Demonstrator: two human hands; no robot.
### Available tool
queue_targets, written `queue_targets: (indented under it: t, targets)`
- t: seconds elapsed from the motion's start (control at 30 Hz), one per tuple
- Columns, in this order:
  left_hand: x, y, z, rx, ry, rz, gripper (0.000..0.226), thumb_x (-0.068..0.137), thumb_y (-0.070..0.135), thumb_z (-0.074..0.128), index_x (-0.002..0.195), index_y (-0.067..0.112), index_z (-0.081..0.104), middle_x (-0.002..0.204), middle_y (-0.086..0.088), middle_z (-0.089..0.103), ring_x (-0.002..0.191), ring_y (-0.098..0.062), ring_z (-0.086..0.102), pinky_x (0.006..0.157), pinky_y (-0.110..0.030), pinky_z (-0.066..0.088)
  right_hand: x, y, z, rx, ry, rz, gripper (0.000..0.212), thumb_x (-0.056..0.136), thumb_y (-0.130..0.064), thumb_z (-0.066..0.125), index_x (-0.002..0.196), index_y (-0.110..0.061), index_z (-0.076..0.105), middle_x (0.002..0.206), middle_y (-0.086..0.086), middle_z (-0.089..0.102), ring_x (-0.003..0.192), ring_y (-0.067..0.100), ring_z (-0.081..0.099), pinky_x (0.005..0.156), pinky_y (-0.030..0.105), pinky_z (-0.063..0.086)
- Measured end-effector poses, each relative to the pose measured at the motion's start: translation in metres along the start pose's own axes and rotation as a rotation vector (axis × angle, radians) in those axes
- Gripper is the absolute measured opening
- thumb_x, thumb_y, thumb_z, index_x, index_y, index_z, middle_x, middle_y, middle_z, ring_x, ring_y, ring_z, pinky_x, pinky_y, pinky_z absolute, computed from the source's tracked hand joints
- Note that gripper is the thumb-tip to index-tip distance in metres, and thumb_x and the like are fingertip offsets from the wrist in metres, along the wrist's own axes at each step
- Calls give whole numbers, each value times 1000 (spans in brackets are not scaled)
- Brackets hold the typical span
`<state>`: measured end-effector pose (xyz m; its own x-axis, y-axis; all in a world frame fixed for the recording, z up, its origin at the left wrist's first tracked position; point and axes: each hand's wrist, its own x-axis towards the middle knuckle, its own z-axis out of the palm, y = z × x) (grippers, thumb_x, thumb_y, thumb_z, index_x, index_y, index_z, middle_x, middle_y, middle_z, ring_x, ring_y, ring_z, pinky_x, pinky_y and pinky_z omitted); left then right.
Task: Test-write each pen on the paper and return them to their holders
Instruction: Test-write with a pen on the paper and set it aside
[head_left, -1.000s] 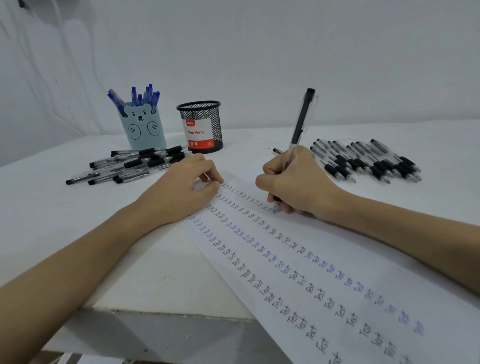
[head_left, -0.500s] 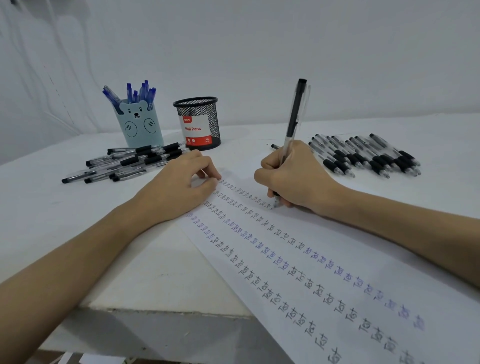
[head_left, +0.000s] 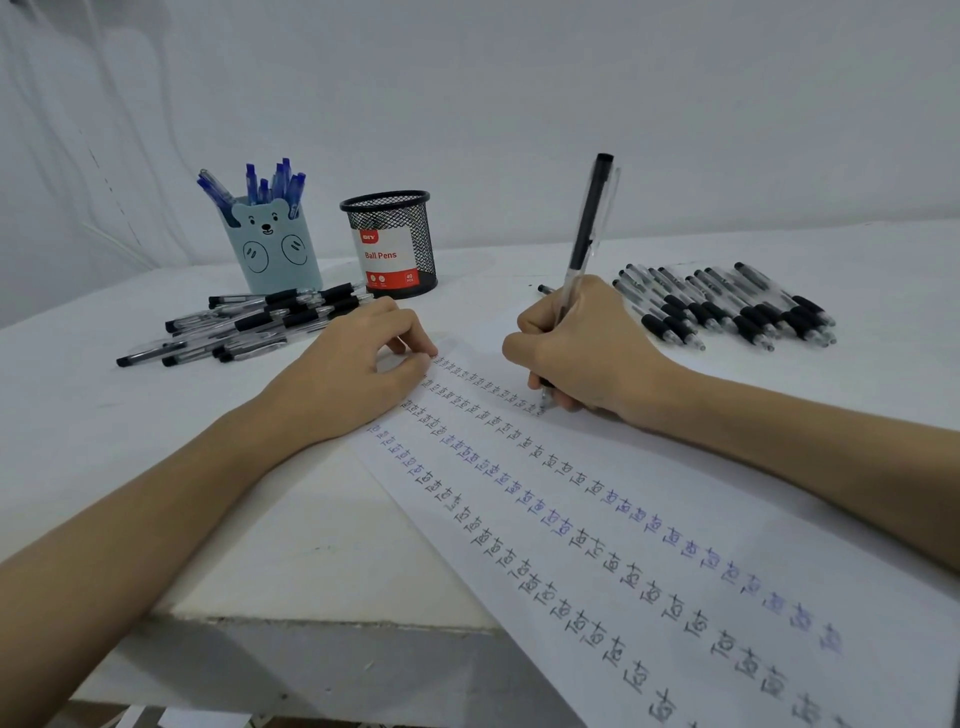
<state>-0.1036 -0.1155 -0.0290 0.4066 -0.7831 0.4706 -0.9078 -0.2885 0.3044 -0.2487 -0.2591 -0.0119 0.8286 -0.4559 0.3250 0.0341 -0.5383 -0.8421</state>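
Currently a black pen (head_left: 589, 228) is gripped in the right hand (head_left: 582, 353), fingers curled round its lower barrel; the pen stands nearly upright, tilted slightly, and its tip is seen touching the paper (head_left: 649, 519) at the end of the topmost row of written marks. The left hand (head_left: 358, 364) is laid on the paper's far left corner, fingers loosely curled, nothing held; the fingertips are pressed down on the sheet.

The paper is laid slantwise across the white table (head_left: 78, 415), its near end reaching past the table's front edge. Rows of small repeated marks are noted along it, mostly in black ink, some in blue.

A loose pile of black pens (head_left: 249, 325) is observed left of the left hand, just in front of the holders. A second batch of black pens (head_left: 727, 306) is laid side by side to the right of the right hand, well apart from the first pile.

At the back, a pale blue bear-faced holder (head_left: 270, 249) is filled with blue pens (head_left: 270, 182), standing upright. Just beside it, to its right, a black mesh holder (head_left: 392, 244) bearing a "Ball Pens" label is recorded; its contents cannot be made out.
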Motion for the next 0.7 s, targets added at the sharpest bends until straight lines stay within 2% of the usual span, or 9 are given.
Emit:
queue_targets:
  t: [0.07,0.13,0.2,0.3,0.4,0.47,0.53,0.63,0.7]
  targets:
    - [0,1,-1,-5,-4,-10,5,87,18,61,89,20,65,95,4,58,91,-4,55,69,-3,33,1,0,1,7,21,12,55,76,4,51,31,-17,27,28,-7,31,31,12,42,32,12,25]
    - [-1,2,-2,-17,-14,-25,10,86,29,61,88,20,65,96,7,58,91,-2,55,69,-3,33,2,-1,-2,66,30,69,50,78,0,56,35,-16,35,31,-3,39,27,15,35,33,12,23]
    - [-2,3,-2,-25,-33,-39,25,82,48,61,89,24,64,97,12,57,93,0,54,72,-7,34,5,-4,-9,150,23,153,39,81,-11,61,46,-8,44,34,3,44,25,14,31,36,13,23]
    - [-3,4,-3,3,-68,-9,47,70,71,47,94,33,61,101,19,53,97,1,51,82,-12,35,11,-9,-22,163,24,187,42,83,-19,60,47,-7,43,35,4,42,29,15,32,40,17,24]
    - [-4,7,-4,-12,-91,28,50,69,72,43,102,37,61,104,24,52,100,4,49,84,-7,33,18,-11,-40,121,108,190,36,89,-28,58,61,-10,46,32,0,37,25,10,28,36,12,20]
    - [-4,9,-4,-20,-86,52,49,71,68,44,101,35,64,101,23,55,98,3,51,79,-3,31,21,-12,-49,130,140,194,33,96,-38,48,80,-10,49,28,-3,36,24,10,27,32,11,19]
    - [-4,12,-4,-27,-79,54,46,73,65,47,100,33,66,99,22,57,96,3,52,75,-1,31,22,-10,-54,158,144,206,30,100,-37,35,91,-11,47,29,-3,36,26,11,27,31,13,19]
    - [-5,13,-4,-39,-67,55,38,76,57,53,99,30,68,98,21,58,94,3,52,73,-1,31,24,-4,-54,154,127,221,32,102,-32,31,84,-11,47,28,0,36,25,13,27,33,16,18]
    - [-5,13,-4,-41,-65,52,35,77,52,54,99,29,68,98,21,59,95,2,53,73,-2,31,24,-2,-53,196,101,231,30,100,-29,33,82,-10,48,29,1,35,25,15,26,42,24,20]
